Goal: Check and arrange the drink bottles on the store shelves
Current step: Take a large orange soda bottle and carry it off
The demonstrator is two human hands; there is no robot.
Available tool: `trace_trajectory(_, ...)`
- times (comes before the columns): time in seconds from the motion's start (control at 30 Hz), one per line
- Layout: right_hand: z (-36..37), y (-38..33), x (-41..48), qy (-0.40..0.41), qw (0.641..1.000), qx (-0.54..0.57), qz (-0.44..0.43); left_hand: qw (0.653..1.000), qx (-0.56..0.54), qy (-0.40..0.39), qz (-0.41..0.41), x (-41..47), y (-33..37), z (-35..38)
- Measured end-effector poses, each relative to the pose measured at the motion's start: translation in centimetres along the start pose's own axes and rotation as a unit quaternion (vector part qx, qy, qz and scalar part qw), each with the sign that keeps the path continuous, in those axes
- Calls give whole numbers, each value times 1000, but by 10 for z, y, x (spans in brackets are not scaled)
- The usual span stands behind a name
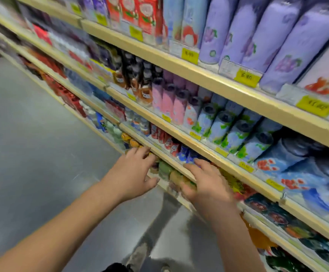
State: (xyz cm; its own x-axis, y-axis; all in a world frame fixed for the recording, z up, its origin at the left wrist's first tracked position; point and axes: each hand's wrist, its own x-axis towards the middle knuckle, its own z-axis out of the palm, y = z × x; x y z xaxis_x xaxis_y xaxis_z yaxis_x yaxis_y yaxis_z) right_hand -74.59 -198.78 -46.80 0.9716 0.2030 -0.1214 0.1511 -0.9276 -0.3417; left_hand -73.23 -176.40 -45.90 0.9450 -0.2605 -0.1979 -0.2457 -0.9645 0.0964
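Reaching over blurred green and yellow bottles (164, 170), left hand (134, 172) and right hand (206, 185) are spread.

I see a smooth grey floor (32, 134) filling the left side, with a soft sheen of light on it. Along the right runs a tall rack of shelves (218, 79) with cream front edges, slanting away toward the far left. Small yellow price tags (189, 55) sit along those edges. The far end is blurred.
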Motion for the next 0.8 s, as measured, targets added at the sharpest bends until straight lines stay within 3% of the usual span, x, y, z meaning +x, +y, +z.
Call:
trace_trajectory(0.2, -16, -72, 23, 19, 989, -21, -146, 993, -7, 22, -114, -57, -45, -29)
trace_trajectory(0.43, -1, -176, 64, -26, 966, -66, -247, 976, -29, 31, -213, -110, -130, -35)
trace_trajectory(0.8, 56, -401, 169, -55, 937, -101, -331, 953, -83, 68, -284, -142, -360, -54)
